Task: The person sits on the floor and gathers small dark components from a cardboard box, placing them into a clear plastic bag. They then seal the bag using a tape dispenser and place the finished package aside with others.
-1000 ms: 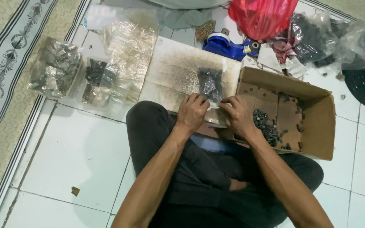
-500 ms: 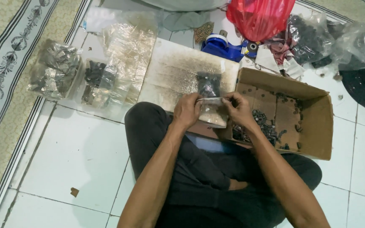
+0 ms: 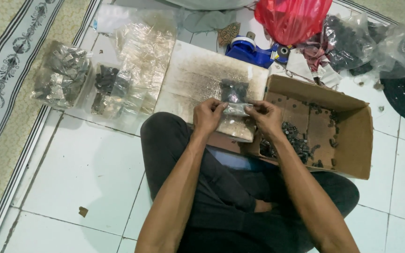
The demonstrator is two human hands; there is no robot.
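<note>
Both hands meet over a small clear plastic bag [image 3: 234, 96] of dark parts, held just above a worn board [image 3: 198, 79] that lies on the white tiled floor [image 3: 85, 168]. The left hand [image 3: 208, 115] is closed on the bag's left edge, the right hand [image 3: 265, 116] pinches its right edge, and the two are close together with only the bag's lower part between them.

Just right of the hands an open cardboard box [image 3: 352, 140] lies on the floor with small dark parts [image 3: 296, 138] scattered inside (too many and too small to count). The person sits cross-legged in dark trousers [image 3: 221, 197], the knees nearly under the board and box.

To the left of the board lie three heaps: a loose stack of empty clear bags [image 3: 141, 61], a batch of filled bags with dark contents [image 3: 106, 86], and a clear bag of metallic pieces [image 3: 62, 77].

Beyond the board are one blue tape dispenser [image 3: 251, 50], one red plastic bag [image 3: 291, 18], and one large clear bag of dark parts [image 3: 352, 40]. A patterned mat [image 3: 5, 70] borders the floor on the left.
</note>
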